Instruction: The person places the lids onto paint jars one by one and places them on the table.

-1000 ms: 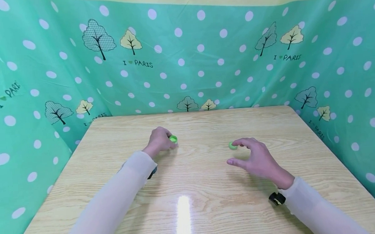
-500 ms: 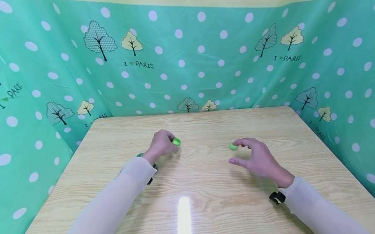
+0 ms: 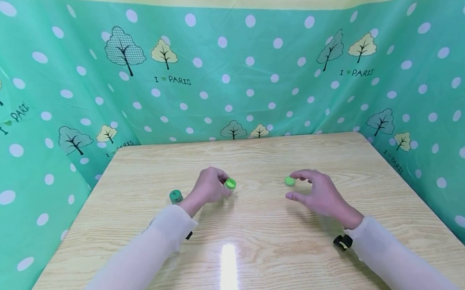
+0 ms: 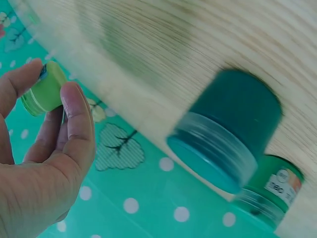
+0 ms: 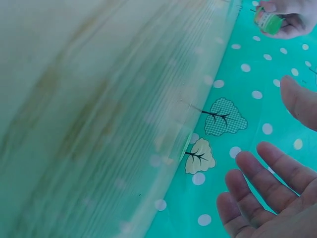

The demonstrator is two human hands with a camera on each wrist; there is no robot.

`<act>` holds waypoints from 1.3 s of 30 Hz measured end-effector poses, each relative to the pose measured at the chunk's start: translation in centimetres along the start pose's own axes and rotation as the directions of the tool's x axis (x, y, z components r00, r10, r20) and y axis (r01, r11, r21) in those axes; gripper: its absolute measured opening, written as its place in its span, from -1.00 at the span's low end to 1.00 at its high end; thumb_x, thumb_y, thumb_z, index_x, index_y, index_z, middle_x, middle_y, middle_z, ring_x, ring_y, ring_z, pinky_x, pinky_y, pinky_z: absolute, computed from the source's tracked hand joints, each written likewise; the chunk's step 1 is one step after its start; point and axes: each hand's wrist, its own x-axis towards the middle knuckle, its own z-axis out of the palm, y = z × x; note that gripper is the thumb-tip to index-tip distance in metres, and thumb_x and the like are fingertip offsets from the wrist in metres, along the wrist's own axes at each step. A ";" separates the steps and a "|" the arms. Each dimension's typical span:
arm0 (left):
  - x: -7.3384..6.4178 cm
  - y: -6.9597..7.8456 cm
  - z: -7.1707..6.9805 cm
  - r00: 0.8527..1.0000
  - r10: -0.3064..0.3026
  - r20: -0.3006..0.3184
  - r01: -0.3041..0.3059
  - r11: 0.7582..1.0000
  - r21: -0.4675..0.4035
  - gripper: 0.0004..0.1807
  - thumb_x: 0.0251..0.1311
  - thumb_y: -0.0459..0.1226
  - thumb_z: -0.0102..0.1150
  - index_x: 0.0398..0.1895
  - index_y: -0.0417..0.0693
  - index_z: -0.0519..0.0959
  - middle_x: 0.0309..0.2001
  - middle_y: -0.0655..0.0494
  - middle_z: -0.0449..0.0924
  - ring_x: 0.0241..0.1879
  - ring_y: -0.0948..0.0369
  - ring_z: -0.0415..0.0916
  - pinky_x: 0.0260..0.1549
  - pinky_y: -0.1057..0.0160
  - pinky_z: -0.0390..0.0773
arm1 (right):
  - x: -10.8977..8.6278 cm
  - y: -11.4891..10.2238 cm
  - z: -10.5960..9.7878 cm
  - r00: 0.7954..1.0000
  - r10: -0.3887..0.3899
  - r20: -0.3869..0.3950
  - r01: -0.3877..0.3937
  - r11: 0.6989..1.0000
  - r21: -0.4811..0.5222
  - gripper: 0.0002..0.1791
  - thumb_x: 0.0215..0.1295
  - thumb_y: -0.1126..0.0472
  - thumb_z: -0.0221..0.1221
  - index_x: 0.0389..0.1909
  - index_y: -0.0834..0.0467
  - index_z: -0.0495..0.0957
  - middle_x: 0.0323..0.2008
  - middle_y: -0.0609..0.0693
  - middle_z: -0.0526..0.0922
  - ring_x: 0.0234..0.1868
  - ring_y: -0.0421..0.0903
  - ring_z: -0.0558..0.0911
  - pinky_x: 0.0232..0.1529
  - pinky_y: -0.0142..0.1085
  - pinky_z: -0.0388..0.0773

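My left hand [image 3: 212,185] pinches a small light-green paint jar [image 3: 229,184] between thumb and fingers, above the table. In the left wrist view the paint jar [image 4: 45,89] is tilted, part of its label showing beside a fingertip. My right hand [image 3: 319,193] is spread in a loose curve, thumb and fingers apart. A round light-green piece like a lid [image 3: 290,181] shows by its index fingertip; whether they touch I cannot tell. The right wrist view shows the right hand's fingers [image 5: 277,193] holding nothing, and the left hand with the jar [image 5: 267,21] beyond.
A dark-green jar [image 3: 176,196] stands behind my left forearm. Up close in the left wrist view are a teal jar [image 4: 225,131] and a labelled green jar [image 4: 272,188]. A polka-dot curtain [image 3: 248,74] surrounds the wooden table [image 3: 257,157].
My left hand has moved right and nearer with the light-green jar, uncovering the dark-green jar behind the forearm. My right hand has hardly moved.
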 end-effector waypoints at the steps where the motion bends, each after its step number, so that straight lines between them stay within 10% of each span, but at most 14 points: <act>1: -0.1 0.1 0.1 1.000 0.018 0.002 -0.018 1.000 0.004 -0.75 0.00 -0.38 0.55 -0.21 -0.10 0.74 -0.27 0.12 0.67 -0.18 0.13 0.57 -0.10 0.14 0.62 | 0.1 0.0 0.0 1.000 0.002 0.000 -0.002 1.000 -0.002 -0.38 0.12 0.07 0.54 0.18 0.19 0.62 0.14 0.12 0.67 0.14 0.19 0.61 0.15 0.16 0.51; 39: -4.2 2.4 2.7 0.982 0.178 0.063 -0.171 0.980 -0.105 -0.71 -0.04 -0.44 0.54 -0.19 -0.15 0.74 -0.33 0.14 0.65 -0.36 0.22 0.53 -0.34 0.32 0.62 | 3.3 1.7 -0.1 0.956 0.236 0.175 -0.240 0.971 -0.003 -0.34 0.20 0.06 0.48 0.26 0.25 0.54 0.16 0.20 0.62 0.14 0.17 0.57 0.08 0.04 0.58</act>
